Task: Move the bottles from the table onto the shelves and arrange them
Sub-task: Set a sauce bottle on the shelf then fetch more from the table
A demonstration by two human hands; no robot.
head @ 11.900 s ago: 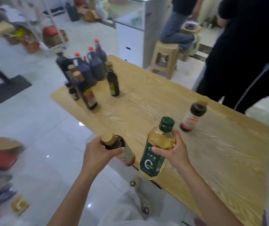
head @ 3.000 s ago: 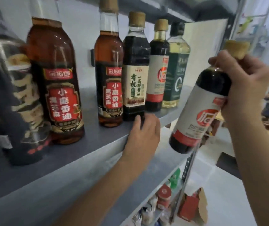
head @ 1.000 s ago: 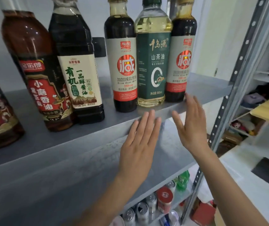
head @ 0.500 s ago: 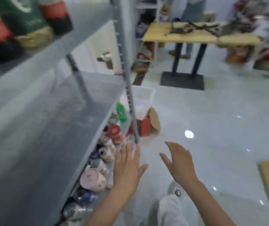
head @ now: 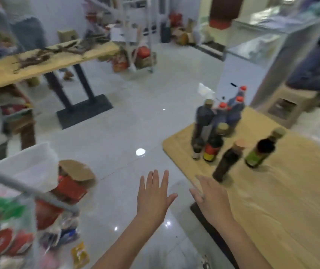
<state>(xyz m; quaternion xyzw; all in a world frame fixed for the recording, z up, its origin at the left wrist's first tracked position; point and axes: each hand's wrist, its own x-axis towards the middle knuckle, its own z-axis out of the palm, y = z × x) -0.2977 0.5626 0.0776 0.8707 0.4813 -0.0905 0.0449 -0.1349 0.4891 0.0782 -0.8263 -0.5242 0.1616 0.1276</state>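
I've turned from the shelves (head: 29, 193) back to the table (head: 291, 200). Both empty: left hand (head: 153, 193), right hand (head: 211, 199), fingers straight, spread. Last 2 shelved; roughly 8 bottles (head: 227, 162) wait.

A single wide-angle view from the person's head at standing height, tilted forward and down over the tiled floor (head: 128, 123). Both forearms enter from the bottom edge, with the left hand (head: 153, 193) and right hand (head: 211, 199) nearest the lens at lower centre. The wooden table (head: 281, 200) with its bottles (head: 213, 136) fills the right side at middle distance; a second table (head: 3, 70) lies farther off, upper left, blurred
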